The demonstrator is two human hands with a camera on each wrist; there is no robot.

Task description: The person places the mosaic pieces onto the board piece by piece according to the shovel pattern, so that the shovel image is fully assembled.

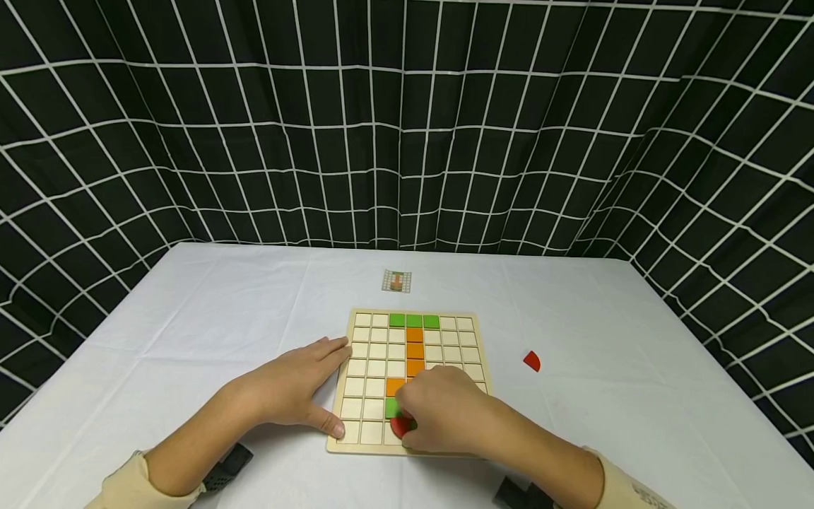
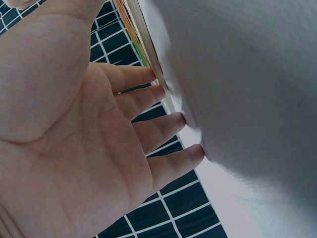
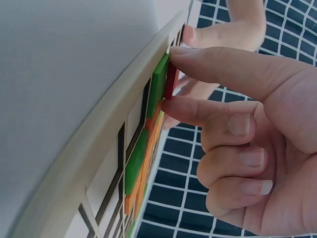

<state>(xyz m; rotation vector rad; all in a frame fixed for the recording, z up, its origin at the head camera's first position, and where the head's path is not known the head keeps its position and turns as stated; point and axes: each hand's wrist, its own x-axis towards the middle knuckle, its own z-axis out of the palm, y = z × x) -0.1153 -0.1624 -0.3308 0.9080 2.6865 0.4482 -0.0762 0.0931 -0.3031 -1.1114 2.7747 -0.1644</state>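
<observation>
A square wooden grid board [image 1: 371,430] lies on the table, with green tiles [image 1: 414,321] along its far row and orange tiles [image 1: 415,351] running down from them. At the near side, my right hand [image 1: 451,410] pinches a red rounded piece [image 1: 399,426] between thumb and index finger. The right wrist view has this red piece [image 3: 172,79] right over a green tile [image 3: 157,84], the other fingers curled in. My left hand [image 1: 289,385] spreads along the board's left edge, thumb at the near corner and fingertips [image 2: 194,154] down at the cloth.
To the right of the board lies a loose red quarter-circle piece [image 1: 532,361]. Beyond its far edge is a small card [image 1: 397,281] printed with a coloured grid pattern. A white cloth [image 1: 210,311] covers the table, and a black curtain with white grid lines [image 1: 400,141] surrounds it.
</observation>
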